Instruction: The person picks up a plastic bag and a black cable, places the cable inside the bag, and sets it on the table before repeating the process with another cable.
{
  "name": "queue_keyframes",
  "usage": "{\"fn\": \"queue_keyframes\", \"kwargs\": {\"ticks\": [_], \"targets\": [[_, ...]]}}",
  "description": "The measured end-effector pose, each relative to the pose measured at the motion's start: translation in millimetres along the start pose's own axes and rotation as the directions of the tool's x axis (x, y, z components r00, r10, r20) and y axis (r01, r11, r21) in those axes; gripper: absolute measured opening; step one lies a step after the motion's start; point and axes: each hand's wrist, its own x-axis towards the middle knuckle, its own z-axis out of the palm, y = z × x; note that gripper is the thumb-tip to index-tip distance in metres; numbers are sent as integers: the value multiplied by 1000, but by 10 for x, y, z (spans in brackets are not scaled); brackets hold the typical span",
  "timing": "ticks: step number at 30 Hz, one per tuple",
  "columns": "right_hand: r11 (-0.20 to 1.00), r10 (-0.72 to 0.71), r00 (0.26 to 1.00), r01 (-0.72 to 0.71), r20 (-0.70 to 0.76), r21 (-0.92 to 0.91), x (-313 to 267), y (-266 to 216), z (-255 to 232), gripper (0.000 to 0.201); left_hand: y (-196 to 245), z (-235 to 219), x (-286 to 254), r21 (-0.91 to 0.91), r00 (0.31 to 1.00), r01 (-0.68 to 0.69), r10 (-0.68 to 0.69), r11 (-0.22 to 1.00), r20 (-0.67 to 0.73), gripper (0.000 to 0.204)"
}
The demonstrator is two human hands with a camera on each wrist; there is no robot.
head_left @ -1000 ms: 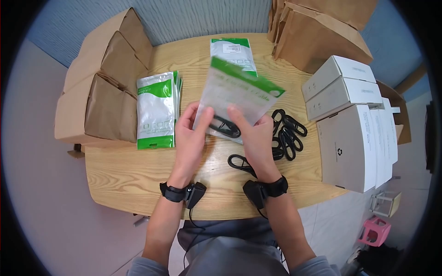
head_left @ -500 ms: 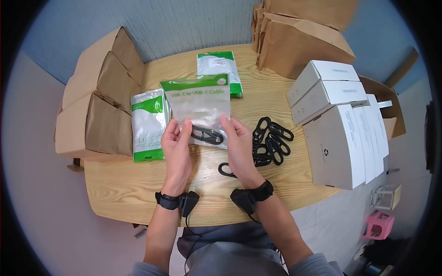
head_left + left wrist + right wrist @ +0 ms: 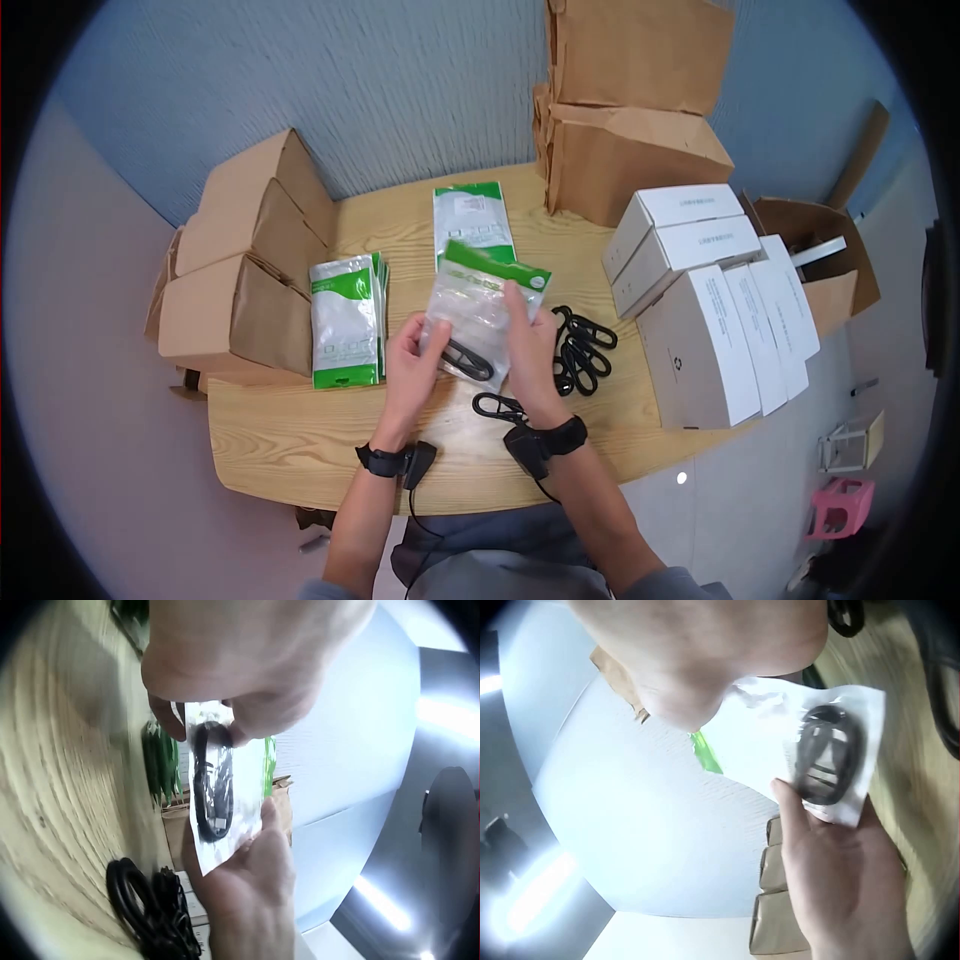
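Observation:
Both hands hold a clear-fronted plastic pouch (image 3: 478, 303) with a green top band above the table. A coiled black cable (image 3: 466, 360) lies inside, near the pouch's bottom end, and shows through the film in both wrist views. My left hand (image 3: 413, 368) pinches the lower left edge, thumb on the front beside the coil. On the right edge, higher up, my right hand (image 3: 533, 362) grips with its thumb over the front. Several loose coiled black cables (image 3: 584, 352) lie on the table just right of the right hand, with one cable (image 3: 497, 406) nearer me.
A stack of green and silver pouches (image 3: 345, 320) lies at left, beside brown paper bags (image 3: 235, 315). Another pouch (image 3: 472, 215) rests at the back. White boxes (image 3: 700, 340) line the right side, and brown bags (image 3: 640, 150) stand at the back right.
The pouch first turned upright with its printed front facing me, then tilted again, top toward the right. My right thumb has moved up along its edge. The head view has shifted upward.

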Motion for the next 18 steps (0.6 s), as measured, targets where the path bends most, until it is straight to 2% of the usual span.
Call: {"fn": "queue_keyframes", "kwargs": {"ticks": [2, 3, 4, 6, 7, 8, 9, 10, 11, 12, 13, 14, 16, 18], "targets": [[999, 29, 999, -30, 31, 37, 101, -106, -78, 32, 94, 29, -29, 9, 991, 51, -52, 999, 124, 20], [983, 115, 993, -118, 31, 138, 145, -149, -91, 33, 141, 100, -46, -39, 991, -14, 19, 999, 131, 32], [950, 202, 979, -205, 39, 236, 183, -202, -101, 34, 214, 143, -57, -43, 992, -30, 35, 999, 119, 32], [953, 206, 975, -218, 78, 210, 267, -295, -107, 36, 324, 196, -67, -29, 983, -131, 134, 991, 128, 45], [974, 128, 985, -146, 115, 172, 334, -282, -107, 36, 350, 158, -23, 62, 973, -176, 164, 982, 161, 54], [988, 51, 987, -72, 155, 134, 387, -290, -119, 36, 375, 176, 26, 54, 973, -187, 177, 981, 147, 54], [989, 124, 973, -137, 197, 54, 422, -337, -174, 33, 416, 206, 118, 71, 969, -248, 245, 966, 45, 53], [990, 122, 969, -133, 214, 39, 443, -374, -159, 33, 480, 242, 213, 93, 949, -302, 308, 949, -58, 52], [990, 111, 969, -89, 223, -109, 460, -403, -143, 32, 471, 266, 352, 97, 930, -333, 344, 938, -128, 42], [966, 100, 967, -39, 233, -254, 479, -423, -130, 32, 436, 277, 512, 90, 925, -339, 349, 936, -147, 42], [956, 24, 970, 48, 243, -288, 547, -382, -109, 34, 386, 285, 680, 197, 910, -344, 378, 918, -173, 37], [953, 23, 967, 56, 255, -296, 629, -296, -110, 34, 346, 299, 799, 302, 893, -340, 406, 891, -192, 32], [911, -218, 920, 312, 325, -271, 820, -136, -122, 32, 273, 328, 957, 331, 897, -322, 397, 887, -192, 33], [893, -230, 919, 331, 321, -306, 940, -102, -151, 33, 187, 339, 1069, 363, 902, -306, 390, 880, -186, 35]]}}
